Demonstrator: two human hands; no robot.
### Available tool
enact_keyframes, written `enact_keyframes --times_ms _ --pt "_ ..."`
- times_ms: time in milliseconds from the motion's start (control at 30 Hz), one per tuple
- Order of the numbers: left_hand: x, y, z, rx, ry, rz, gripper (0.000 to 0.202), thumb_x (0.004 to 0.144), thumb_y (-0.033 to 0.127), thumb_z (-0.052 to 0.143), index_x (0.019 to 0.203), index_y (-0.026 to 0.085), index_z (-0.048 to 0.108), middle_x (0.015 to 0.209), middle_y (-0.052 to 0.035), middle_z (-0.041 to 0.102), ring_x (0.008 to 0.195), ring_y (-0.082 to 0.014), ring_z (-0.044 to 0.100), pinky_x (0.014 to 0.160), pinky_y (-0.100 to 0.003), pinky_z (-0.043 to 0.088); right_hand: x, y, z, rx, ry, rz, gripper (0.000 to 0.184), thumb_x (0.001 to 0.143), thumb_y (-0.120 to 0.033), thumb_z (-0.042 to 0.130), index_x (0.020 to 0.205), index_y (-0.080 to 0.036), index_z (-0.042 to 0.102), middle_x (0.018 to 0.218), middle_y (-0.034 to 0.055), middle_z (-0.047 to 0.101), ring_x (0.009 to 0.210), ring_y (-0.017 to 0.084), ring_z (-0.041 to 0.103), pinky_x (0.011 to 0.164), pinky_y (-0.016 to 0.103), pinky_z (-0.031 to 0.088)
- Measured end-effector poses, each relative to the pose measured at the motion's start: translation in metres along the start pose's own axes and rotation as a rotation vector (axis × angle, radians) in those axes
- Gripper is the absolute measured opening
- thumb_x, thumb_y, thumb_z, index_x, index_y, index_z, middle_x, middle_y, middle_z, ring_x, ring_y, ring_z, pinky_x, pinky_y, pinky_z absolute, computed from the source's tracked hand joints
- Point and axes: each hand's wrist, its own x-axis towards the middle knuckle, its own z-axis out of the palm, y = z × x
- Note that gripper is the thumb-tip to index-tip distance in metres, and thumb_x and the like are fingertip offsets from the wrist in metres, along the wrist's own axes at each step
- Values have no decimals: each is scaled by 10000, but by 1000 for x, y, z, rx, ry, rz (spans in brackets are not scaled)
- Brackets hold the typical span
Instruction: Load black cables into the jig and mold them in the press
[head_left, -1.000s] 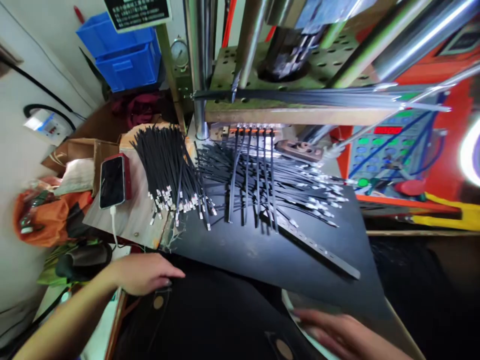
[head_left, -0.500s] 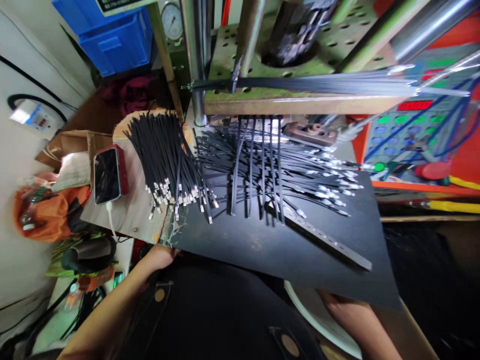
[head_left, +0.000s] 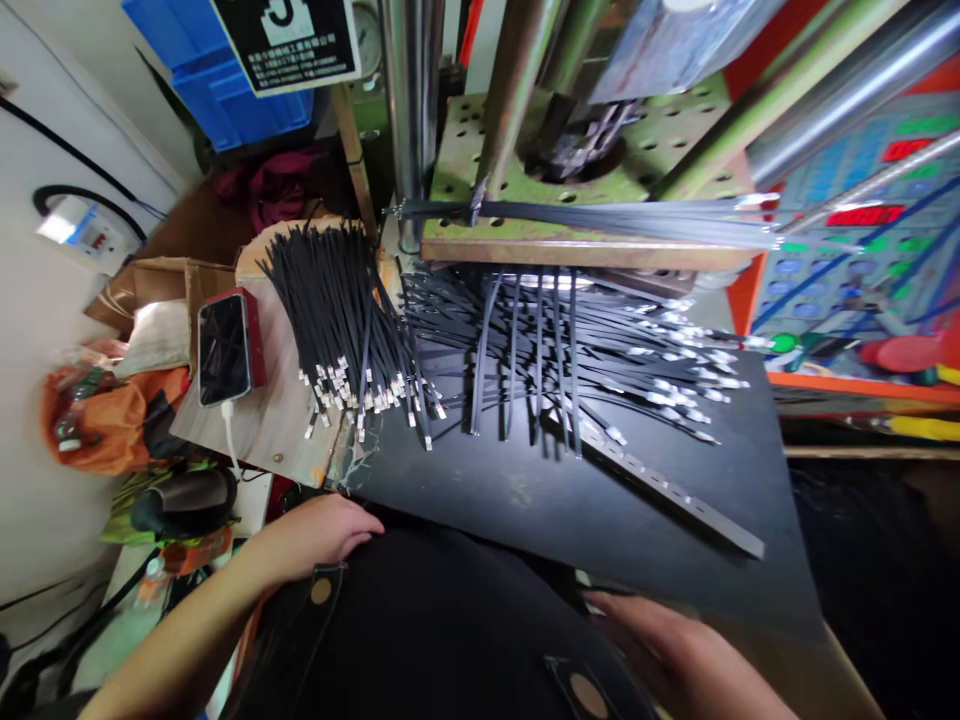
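My left hand (head_left: 330, 530) is in front of my black apron (head_left: 442, 620), just below the table's near left edge. Its fingers are loosely extended, and no object shows in it. At the lower right, my right hand (head_left: 660, 635) is by the apron, below the near edge of the black tabletop (head_left: 480, 490). Its fingers are blurred and partly in shadow. On the table lie black cables with silver ends: one pile (head_left: 337, 310) at left and another pile (head_left: 630, 350) across the middle. Several black strands (head_left: 537, 350) hang from under the machine plate, and a slotted metal strip (head_left: 675, 490) lies at right.
A green perforated machine plate (head_left: 465, 160) stands between metal columns, with a long cable bundle (head_left: 585, 215) across its front. A phone (head_left: 223, 345) with a white lead is at left. At right is a control panel (head_left: 832, 250); blue bins (head_left: 247, 100) stand behind.
My left hand has come up and right onto the apron front. My right hand has shifted left. The machine plate and sign appear lower; I cannot tell how much is camera motion.
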Motion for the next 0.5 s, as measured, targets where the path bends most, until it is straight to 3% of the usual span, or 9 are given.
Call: enact_keyframes --times_ms 100,200,333,433,500 --pt "11 27 -40 80 202 194 365 968 67 459 1170 234 713 1134 -25 757 1025 -157 693 933 -287 540 35 -29 -32 -49 245 4 249 953 -380 519 1148 -374 675 1022 36 769 846 288 738 788 451 627" --pt "46 37 -62 328 367 241 447 939 0 449 1255 216 681 1274 -52 711 1131 -201 644 975 -382 545 79 -33 -49 -335 455 27 216 941 -413 532 1072 -321 678 961 127 729 872 388 694 784 570 559" --pt "75 24 -59 451 448 299 341 978 54 470 1194 176 703 1183 -73 743 1042 -210 682 925 -397 578 88 -21 -42 -405 448 -145 153 944 -316 555 1058 -296 656 872 100 689 776 323 657 705 496 522" --pt "65 13 -51 318 596 414 287 1019 107 451 1133 148 711 1085 -80 757 995 -174 695 909 -339 591 80 -30 -33 -304 416 -289 130 940 -242 597 1065 -258 630 841 63 653 742 239 610 697 399 506" --pt "53 11 -50 205 711 459 230 1034 176 494 1086 138 714 1070 -83 754 1001 -155 698 924 -302 591 92 -50 -25 -214 354 -363 75 949 -240 601 1017 -232 631 830 54 643 750 211 596 692 353 501"
